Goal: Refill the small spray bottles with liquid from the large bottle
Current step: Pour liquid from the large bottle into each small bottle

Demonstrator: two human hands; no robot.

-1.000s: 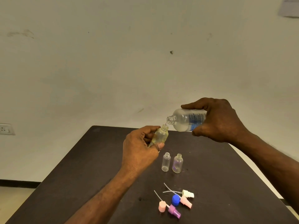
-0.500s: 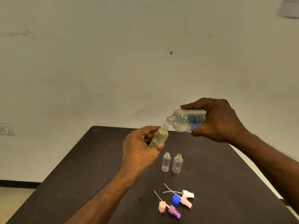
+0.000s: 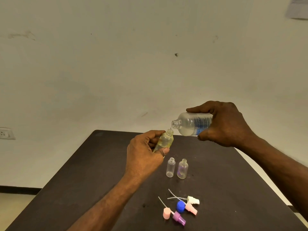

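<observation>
My right hand (image 3: pixel 225 124) grips the large clear bottle (image 3: pixel 191 123) with a blue label, tipped on its side with its open neck pointing left. A thin stream of liquid runs from that neck into the mouth of a small yellowish spray bottle (image 3: pixel 165 140). My left hand (image 3: pixel 143 155) holds this small bottle, tilted, just under the large bottle's neck. Two more small clear bottles (image 3: pixel 170 167) (image 3: pixel 182 168) stand uncapped and upright on the dark table (image 3: pixel 83 172), side by side below my hands.
Loose spray heads with dip tubes lie near the table's front: a white one (image 3: pixel 193 200), two pink ones (image 3: pixel 166 213) (image 3: pixel 191 208) and a purple one (image 3: pixel 179 217), beside a blue cap (image 3: pixel 180 206). A pale wall stands behind, with a socket (image 3: pixel 5 133) at left.
Both hands have held almost still; the stream keeps running from the large bottle into the small one.
</observation>
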